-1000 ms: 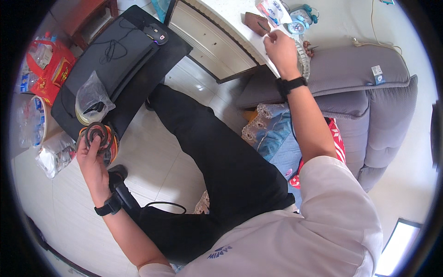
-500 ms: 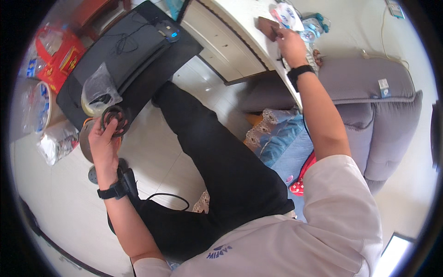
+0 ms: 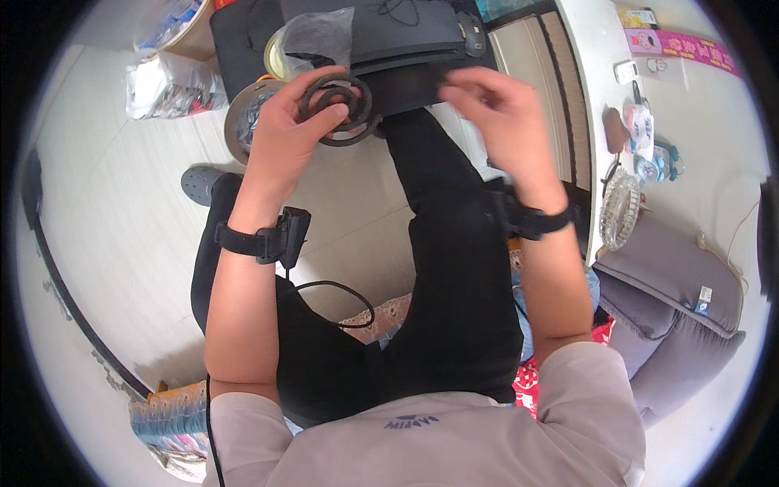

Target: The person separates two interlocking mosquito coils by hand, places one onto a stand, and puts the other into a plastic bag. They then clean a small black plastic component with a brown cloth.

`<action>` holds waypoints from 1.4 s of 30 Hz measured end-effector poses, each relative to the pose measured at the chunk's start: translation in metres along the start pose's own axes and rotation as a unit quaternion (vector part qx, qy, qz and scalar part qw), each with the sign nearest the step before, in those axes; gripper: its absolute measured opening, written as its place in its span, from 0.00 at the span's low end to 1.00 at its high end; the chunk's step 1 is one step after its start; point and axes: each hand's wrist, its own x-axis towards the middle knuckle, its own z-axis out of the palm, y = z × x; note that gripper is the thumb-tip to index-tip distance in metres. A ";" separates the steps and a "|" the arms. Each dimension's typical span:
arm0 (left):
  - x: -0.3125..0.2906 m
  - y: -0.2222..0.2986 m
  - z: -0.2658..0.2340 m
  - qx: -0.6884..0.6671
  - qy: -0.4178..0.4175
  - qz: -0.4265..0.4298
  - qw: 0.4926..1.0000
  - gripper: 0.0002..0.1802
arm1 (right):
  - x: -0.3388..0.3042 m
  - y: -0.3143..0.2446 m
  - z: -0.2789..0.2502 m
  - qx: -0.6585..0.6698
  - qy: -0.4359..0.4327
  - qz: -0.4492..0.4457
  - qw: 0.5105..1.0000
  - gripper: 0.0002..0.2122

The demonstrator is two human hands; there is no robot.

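A dark spiral mosquito coil [image 3: 363, 105] is in my left hand [image 3: 284, 138], thumb on one face and fingers behind it. Both hands are raised above the floor in front of my legs. To the right of the coil and apart from it, my right hand [image 3: 507, 122] hangs with bent fingers. Motion blurs its fingertips, so whether something small is between them is unclear. Beyond the left hand, a clear plastic bag [image 3: 320, 36] lies on the black table, partly over a pale yellow round item [image 3: 276, 57].
The black table [image 3: 414, 93] stands ahead. A bin [image 3: 238, 122] sits below my left hand. On the white cabinet top at right are a brown flat item [image 3: 615, 130], a glass ashtray [image 3: 621, 209] and a blue alarm clock [image 3: 647, 168]. A grey sofa [image 3: 669, 272] stands lower right.
My right hand has left the brown item on the cabinet top and come inward, near the left hand. The view has swung right. The coil remains in my left hand.
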 end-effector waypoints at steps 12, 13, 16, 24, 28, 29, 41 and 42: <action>-0.006 0.013 -0.015 0.052 0.025 0.137 0.989 0.30 | 0.055 -0.026 0.069 0.164 -0.193 0.027 0.967 0.08; -0.006 0.011 -0.017 0.059 0.027 0.138 0.988 0.30 | 0.057 -0.028 0.071 0.156 -0.202 0.019 0.967 0.08; -0.006 0.006 -0.023 0.109 0.031 0.155 0.981 0.28 | 0.062 -0.027 0.079 0.132 -0.231 -0.015 0.964 0.08; 0.000 -0.004 -0.030 0.157 0.068 0.136 0.976 0.21 | 0.078 -0.016 0.095 0.129 -0.270 -0.035 0.953 0.08; 0.000 0.001 -0.028 0.154 0.078 0.126 0.977 0.21 | 0.080 -0.018 0.097 0.160 -0.237 -0.026 0.958 0.08; 0.000 0.002 -0.028 0.158 0.083 0.122 0.976 0.22 | 0.080 -0.021 0.098 0.156 -0.227 -0.026 0.961 0.08; -0.003 0.017 -0.024 0.080 0.114 0.052 0.989 0.32 | 0.085 -0.014 0.116 0.177 -0.221 -0.036 0.958 0.10; -0.004 0.018 -0.026 0.070 0.112 0.042 0.990 0.33 | 0.085 -0.015 0.117 0.177 -0.223 -0.034 0.958 0.10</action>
